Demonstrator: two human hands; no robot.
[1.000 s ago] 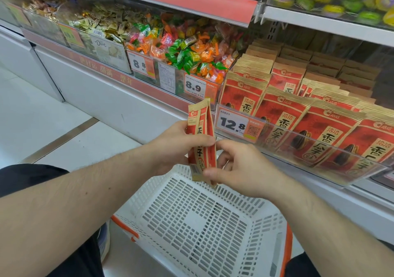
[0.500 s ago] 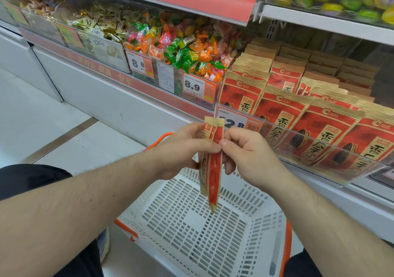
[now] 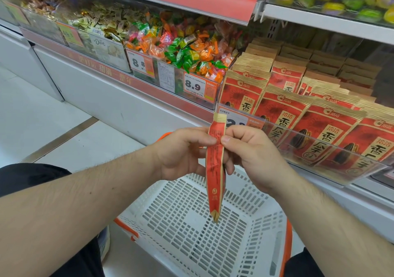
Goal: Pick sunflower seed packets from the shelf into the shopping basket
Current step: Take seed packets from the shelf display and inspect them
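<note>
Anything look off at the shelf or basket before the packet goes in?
Nothing stands out. Both hands, left and right, pinch the seed packet edge-on above the white basket, which shows no packets inside yet. Shelf packets stand in tidy rows behind the clear guard.

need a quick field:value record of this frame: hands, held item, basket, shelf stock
left hand: pinches the held packet near its top
right hand: pinches the same packet from the other side
held packet: red sunflower seed packet, edge-on to the camera, hanging upright above the basket
basket: white, orange handles, no packets visible inside
shelf packets: rows of matching red packets behind a clear rail
candy bins: left of the packets
</note>
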